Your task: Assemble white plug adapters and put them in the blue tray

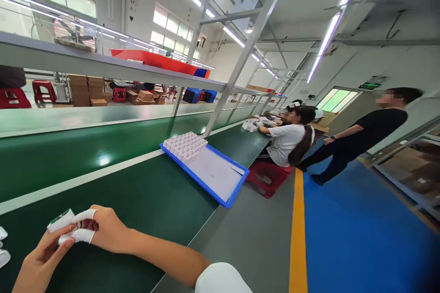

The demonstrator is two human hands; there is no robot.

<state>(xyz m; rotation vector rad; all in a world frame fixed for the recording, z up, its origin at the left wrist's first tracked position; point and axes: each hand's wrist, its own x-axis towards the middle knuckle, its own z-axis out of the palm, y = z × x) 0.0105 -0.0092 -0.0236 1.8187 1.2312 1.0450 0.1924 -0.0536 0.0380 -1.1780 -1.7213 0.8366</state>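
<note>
At the lower left, above the green table, both my hands hold a small white plastic casing (pixel 61 222) with a strip of green circuit board showing at its top end. My left hand (pixel 43 258) pinches the casing from below and the left between thumb and fingers. Closed on its near right side is my right hand (pixel 109 231), with white covers on the thumb and index finger; its other fingers are curled and partly hidden. Several loose white plastic pieces (pixel 3 257) lie at the left picture edge, cut off by the frame.
Further along the table (pixel 144 192) stands a blue tray (pixel 225 202), with rows of white pieces (pixel 185 145) at its far end. Metal uprights (pixel 237 73) carry a shelf with a red bin (pixel 154 60). A seated co-worker (pixel 285 139) and a standing person (pixel 371 128) are to the right.
</note>
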